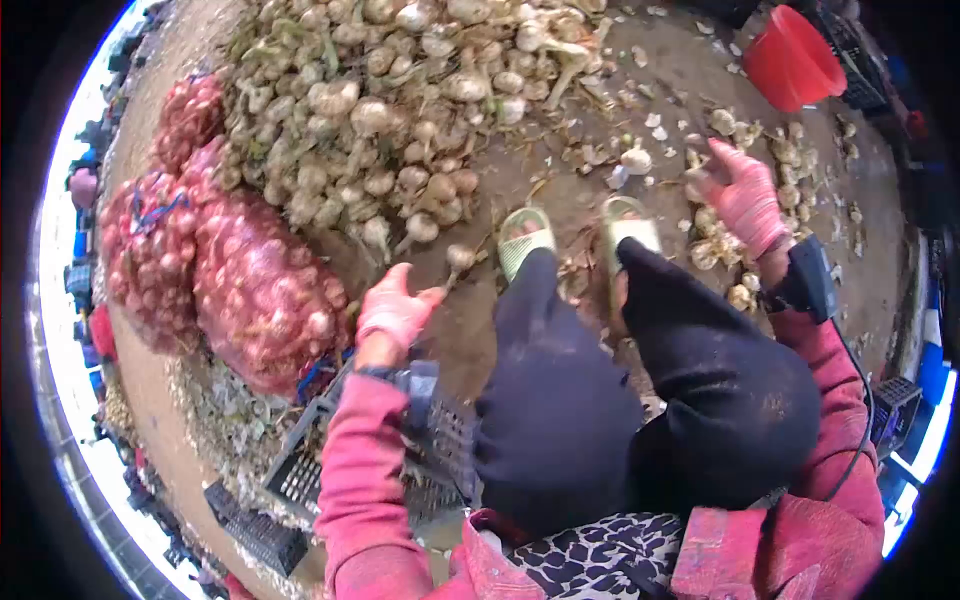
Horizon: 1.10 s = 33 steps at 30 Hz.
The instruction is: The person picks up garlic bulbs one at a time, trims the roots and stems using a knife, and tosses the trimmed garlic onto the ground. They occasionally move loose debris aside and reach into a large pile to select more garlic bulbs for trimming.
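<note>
My left hand (pixel 395 310), in a pinkish glove, is just left of my feet with thumb and forefinger spread. A garlic bulb (pixel 460 258) lies beyond it, its dry stem running back close to my thumb tip; whether they touch is unclear. To the right, my gloved right hand (pixel 745 198) hovers over loose garlic bulbs (pixel 712 248), fingers extended and apart. Its fingertips are dark and blurred, and no held thing shows there. A large heap of garlic (pixel 370 115) with stems and roots spreads ahead of my left hand.
Red mesh sacks (pixel 262 280) full of bulbs stand left of the heap. A black plastic crate (pixel 440 450) is beside my left forearm. A red bucket (pixel 795 60) sits at the far right. Peelings litter the floor around my green sandals (pixel 525 238).
</note>
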Available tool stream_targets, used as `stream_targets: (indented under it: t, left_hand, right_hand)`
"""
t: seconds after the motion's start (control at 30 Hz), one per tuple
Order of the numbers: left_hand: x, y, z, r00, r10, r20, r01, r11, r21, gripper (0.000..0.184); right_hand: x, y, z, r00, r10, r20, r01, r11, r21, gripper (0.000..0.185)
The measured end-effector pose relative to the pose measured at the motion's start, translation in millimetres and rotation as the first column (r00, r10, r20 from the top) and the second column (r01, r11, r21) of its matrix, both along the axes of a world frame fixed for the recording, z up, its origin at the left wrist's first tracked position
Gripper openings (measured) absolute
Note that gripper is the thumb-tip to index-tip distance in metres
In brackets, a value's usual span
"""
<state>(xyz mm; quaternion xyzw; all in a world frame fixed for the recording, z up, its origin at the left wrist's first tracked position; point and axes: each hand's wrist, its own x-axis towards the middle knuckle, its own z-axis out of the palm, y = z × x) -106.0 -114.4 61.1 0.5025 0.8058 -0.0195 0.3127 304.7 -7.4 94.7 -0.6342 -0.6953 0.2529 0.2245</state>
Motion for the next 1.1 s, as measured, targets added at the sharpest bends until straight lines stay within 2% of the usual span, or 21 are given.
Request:
stream_targets:
  t: [0.03,0.07,0.1,0.17,0.23,0.3,0.4,0.43,0.47,0.5,0.53,0.57,0.63,0.67,0.7,0.73,0.83,0.93,1.03,1.07,1.1]
  left_hand:
    - [13.8,15.9,-22.9,0.999,-0.021,-0.029,0.019,0.997,-0.079,0.073]
    - [21.1,27.4,-41.8,1.000,0.001,-0.020,-0.004,0.989,-0.147,0.074]
    - [29.2,37.8,-61.5,1.000,0.017,0.000,-0.016,0.978,-0.210,0.074]
    - [38.6,48.4,-104.1,0.995,0.087,-0.050,-0.096,0.970,-0.222,0.070]
    - [24.2,36.5,-171.1,0.993,0.117,0.019,-0.115,0.988,-0.099,0.065]
    - [36.1,43.5,-160.6,0.985,0.175,-0.008,-0.175,0.981,-0.087,0.060]
    - [38.0,54.6,-142.9,0.930,0.208,0.304,-0.224,0.975,0.016,0.053]
    - [46.6,67.7,-127.3,0.826,0.275,0.493,-0.279,0.958,-0.068,0.052]
    - [55.9,81.5,-115.6,0.715,0.192,0.672,-0.261,0.965,0.002,0.052]
    - [64.2,95.4,-94.5,0.685,0.071,0.725,-0.176,0.982,0.070,0.053]
    - [79.2,112.5,-64.4,0.609,0.128,0.783,-0.185,0.983,-0.016,0.055]
    - [97.7,123.3,-46.3,0.431,0.175,0.885,-0.268,0.962,-0.059,0.057]
    - [110.6,131.2,-31.6,0.305,-0.048,0.951,-0.153,0.983,0.099,0.060]
    - [112.9,134.4,-32.0,0.310,-0.050,0.949,-0.142,0.985,0.098,0.060]
    - [113.7,135.9,-33.5,0.408,-0.041,0.912,-0.168,0.979,0.119,0.060]
    - [113.6,136.0,-32.8,0.504,-0.024,0.863,-0.192,0.971,0.139,0.060]
    - [117.4,144.2,-15.4,0.704,-0.242,0.667,-0.015,0.935,0.355,0.059]
    - [118.3,146.4,-20.0,0.701,-0.248,0.668,0.001,0.938,0.347,0.057]
    - [122.2,150.1,-22.9,0.664,-0.263,0.700,0.035,0.946,0.322,0.053]
    - [124.0,148.5,-27.4,0.585,-0.166,0.794,-0.063,0.967,0.248,0.052]
    - [125.3,149.1,-30.2,0.584,-0.158,0.797,-0.053,0.971,0.231,0.052]
  right_hand:
    - [-8.9,-0.1,4.3,0.994,0.107,0.007,-0.107,0.990,0.091,0.039]
    - [-11.1,1.4,1.5,0.988,0.152,-0.003,-0.151,0.985,0.084,0.037]
    - [-16.3,2.4,0.0,0.972,0.223,0.070,-0.234,0.943,0.239,0.035]
    - [-24.8,8.8,5.4,0.978,0.206,-0.020,-0.206,0.977,-0.046,0.034]
    - [-28.5,18.7,-21.2,0.970,0.235,0.055,-0.231,0.971,-0.065,0.034]
    - [-31.8,28.8,-49.0,0.972,0.234,0.015,-0.227,0.957,-0.180,0.036]
    - [-51.2,43.9,-73.5,0.952,0.306,-0.015,-0.302,0.931,-0.203,0.037]
    - [-60.9,43.7,-79.4,0.941,0.335,-0.045,-0.337,0.923,-0.187,0.038]
    - [-72.3,44.8,-81.1,0.922,0.383,-0.050,-0.386,0.913,-0.129,0.040]
    - [-82.8,45.9,-76.9,0.893,0.447,-0.055,-0.450,0.887,-0.100,0.039]
    - [-93.8,48.7,-65.0,0.872,0.488,-0.046,-0.488,0.854,-0.183,0.035]
    - [-102.4,52.6,-57.6,0.850,0.526,-0.029,-0.515,0.817,-0.260,0.031]
    - [-109.1,55.8,-60.6,0.826,0.563,-0.031,-0.558,0.808,-0.191,0.018]
    - [-109.6,56.8,-56.7,0.820,0.572,0.007,-0.562,0.809,-0.174,0.032]
    - [-110.1,55.9,-52.4,0.813,0.580,0.039,-0.568,0.807,-0.158,0.045]
    - [-110.7,53.1,-48.4,0.817,0.577,0.021,-0.567,0.808,-0.160,0.045]
    - [-109.2,49.5,-42.9,0.781,0.623,0.038,-0.613,0.777,-0.146,0.045]
    - [-106.5,50.1,-51.7,0.824,0.556,-0.104,-0.564,0.824,-0.061,0.051]
    - [-101.3,50.2,-57.9,0.831,0.548,-0.095,-0.555,0.829,-0.071,0.056]
    - [-100.3,51.9,-56.5,0.824,0.557,-0.107,-0.566,0.815,-0.119,0.059]
    - [-100.0,51.6,-60.6,0.829,0.547,-0.116,-0.559,0.819,-0.133,0.059]
